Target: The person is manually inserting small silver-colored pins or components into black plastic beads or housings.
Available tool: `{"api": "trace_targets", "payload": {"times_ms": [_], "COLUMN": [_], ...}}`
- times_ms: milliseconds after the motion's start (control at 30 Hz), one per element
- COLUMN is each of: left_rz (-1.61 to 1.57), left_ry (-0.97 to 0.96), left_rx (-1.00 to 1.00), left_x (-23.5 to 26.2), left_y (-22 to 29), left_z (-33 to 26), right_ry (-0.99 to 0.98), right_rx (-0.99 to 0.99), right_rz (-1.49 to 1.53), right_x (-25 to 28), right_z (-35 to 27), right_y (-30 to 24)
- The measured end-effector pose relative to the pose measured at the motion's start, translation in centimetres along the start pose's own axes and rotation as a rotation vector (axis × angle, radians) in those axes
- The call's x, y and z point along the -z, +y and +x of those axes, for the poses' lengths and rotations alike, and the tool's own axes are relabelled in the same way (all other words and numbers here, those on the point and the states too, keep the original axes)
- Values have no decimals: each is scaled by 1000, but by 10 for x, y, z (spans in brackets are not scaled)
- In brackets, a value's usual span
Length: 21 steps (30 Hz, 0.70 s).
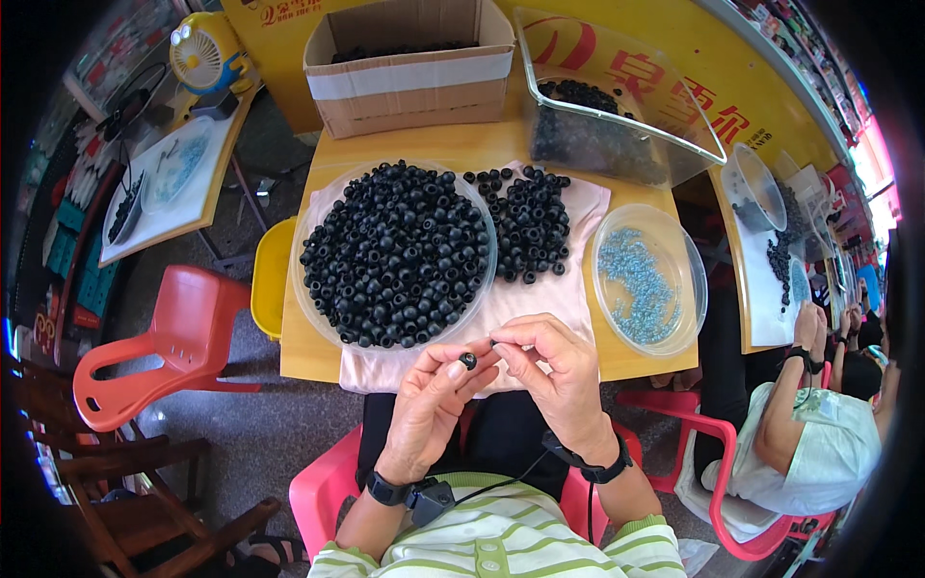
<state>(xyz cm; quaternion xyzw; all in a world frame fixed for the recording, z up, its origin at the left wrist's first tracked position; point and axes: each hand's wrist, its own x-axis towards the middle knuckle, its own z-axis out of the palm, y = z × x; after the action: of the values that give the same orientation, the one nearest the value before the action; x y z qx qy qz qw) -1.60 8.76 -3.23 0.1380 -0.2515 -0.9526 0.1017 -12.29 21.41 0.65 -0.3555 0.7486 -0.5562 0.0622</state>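
Over the near edge of the table, my left hand (432,397) is closed, with a black bead (468,360) between its thumb and fingers; the bead's hole shows. My right hand (557,374) is pinched beside it, fingertips almost touching the left fingers. A tiny dark thing shows at the right fingertips, too small to name. Beyond my hands, a wide clear tray (493,252) is heaped with black beads (395,250). More loose black beads (528,217) lie to its right on a pale pink cloth (554,313). A round clear tub (692,332) holds small light-blue pieces (636,284).
At the table's back stand a cardboard box (414,91) and a clear plastic bin (665,159), both holding black beads. A red chair (183,332) and yellow tub (274,275) are at the left. Another person (805,433) sits by a side table (752,289) at the right.
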Motion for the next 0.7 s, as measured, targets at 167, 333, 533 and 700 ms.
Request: {"api": "trace_targets", "payload": {"times_ms": [167,333,533,700], "left_rz": [18,2,-48,-72], "left_ry": [-2,-4,-46,-63], "left_rx": [-11,4,-4,-13], "left_x": [-1,-2,-7,-7], "left_y": [-3,-8,-11,-12], "left_z": [-2,-1,1,-1], "right_ry": [-22,5,116,130], "right_rx": [-406,-500,-196,-117], "right_rz": [400,497,246,165], "right_x": [3,2,-1,-4], "right_z": [-4,-10,-11,-13], "right_y": [-4,-4,-5,-7]}}
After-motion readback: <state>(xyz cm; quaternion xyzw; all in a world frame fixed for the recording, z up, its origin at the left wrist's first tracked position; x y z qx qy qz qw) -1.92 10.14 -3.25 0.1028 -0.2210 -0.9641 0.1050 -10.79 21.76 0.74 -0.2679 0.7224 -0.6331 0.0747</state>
